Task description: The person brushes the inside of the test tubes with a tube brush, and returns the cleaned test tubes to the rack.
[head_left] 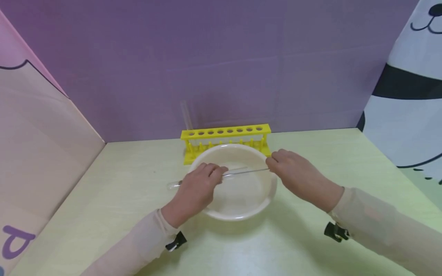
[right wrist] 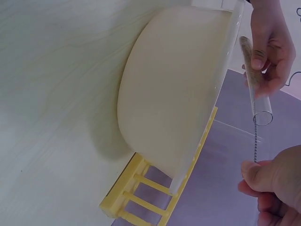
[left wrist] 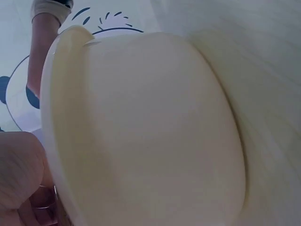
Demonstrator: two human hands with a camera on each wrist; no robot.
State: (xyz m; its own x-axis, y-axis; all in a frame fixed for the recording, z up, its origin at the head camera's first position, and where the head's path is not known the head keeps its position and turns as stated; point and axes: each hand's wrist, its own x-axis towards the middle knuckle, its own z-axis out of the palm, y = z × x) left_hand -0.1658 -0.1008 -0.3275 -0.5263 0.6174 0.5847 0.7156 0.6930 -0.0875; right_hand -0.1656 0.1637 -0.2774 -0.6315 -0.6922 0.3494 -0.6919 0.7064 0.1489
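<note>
Over a cream basin (head_left: 272, 191), my left hand (head_left: 198, 186) grips a clear glass test tube (right wrist: 263, 104), its rounded end (head_left: 173, 185) poking out to the left. Inside the tube sits the bristle head of a test tube brush (right wrist: 255, 146), seen in the right wrist view. My right hand (head_left: 293, 172) pinches the brush's twisted wire handle outside the tube's mouth, near the basin's right rim. In the left wrist view the basin wall (left wrist: 150, 122) fills most of the picture, with part of my left hand (left wrist: 21, 174) at its lower left.
Right behind the basin stands a yellow test tube rack (head_left: 226, 132) with a row of holes and pegs. Another clear test tube (head_left: 186, 115) stands in its left end. A purple backdrop (head_left: 221, 65) rises at the table's (head_left: 138, 214) far edge, and printed panels flank the sides.
</note>
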